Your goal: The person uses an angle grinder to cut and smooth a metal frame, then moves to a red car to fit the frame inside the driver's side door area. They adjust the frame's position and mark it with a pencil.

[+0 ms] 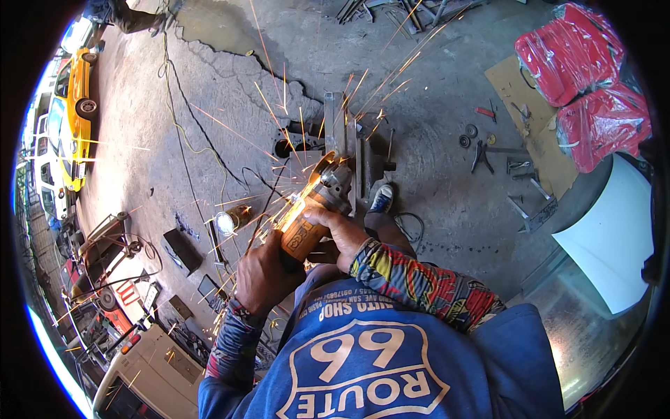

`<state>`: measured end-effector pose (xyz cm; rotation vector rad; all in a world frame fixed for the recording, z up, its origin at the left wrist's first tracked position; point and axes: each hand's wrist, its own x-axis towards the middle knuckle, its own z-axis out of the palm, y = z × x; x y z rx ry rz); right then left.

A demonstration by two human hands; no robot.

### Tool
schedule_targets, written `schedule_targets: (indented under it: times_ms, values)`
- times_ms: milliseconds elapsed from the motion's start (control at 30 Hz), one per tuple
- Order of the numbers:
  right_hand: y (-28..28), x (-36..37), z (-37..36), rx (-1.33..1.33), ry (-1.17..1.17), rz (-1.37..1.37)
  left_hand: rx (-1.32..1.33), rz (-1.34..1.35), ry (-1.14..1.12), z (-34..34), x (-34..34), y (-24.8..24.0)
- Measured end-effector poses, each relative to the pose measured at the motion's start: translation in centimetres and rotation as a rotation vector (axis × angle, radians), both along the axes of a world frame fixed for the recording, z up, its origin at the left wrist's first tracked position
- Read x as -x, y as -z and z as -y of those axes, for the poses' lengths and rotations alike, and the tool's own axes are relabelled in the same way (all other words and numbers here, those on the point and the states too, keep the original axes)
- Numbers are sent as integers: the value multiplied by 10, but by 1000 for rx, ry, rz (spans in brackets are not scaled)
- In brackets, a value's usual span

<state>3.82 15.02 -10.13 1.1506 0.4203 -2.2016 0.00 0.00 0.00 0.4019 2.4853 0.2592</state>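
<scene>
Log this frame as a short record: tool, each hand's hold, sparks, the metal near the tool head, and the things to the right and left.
Tool: orange grinder
Left grip: closed around the grinder's rear end
Right grip: closed on its body, nearer the head, thumb on top
Sparks: spraying in many directions
Near the head: metal bar
Right floor: pliers, cardboard, red plastic-wrapped bundle
Far left: yellow car

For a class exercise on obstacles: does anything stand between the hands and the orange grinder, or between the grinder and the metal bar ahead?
Nothing visible does. The left hand and right hand grip the orange grinder directly; no separate object shows between it and the metal bar, though exact contact is hidden.
</scene>
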Motion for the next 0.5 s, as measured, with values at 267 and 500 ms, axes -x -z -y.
schedule_targets:
  times_ms: [267, 500]
  values:
    - [2, 0, 6, -15, 28, -13, 26, 11, -9, 4, -1, -1]
    - [-3, -3, -7, -27, -3, -50, -37, -29, -17, -2, -2, 4]
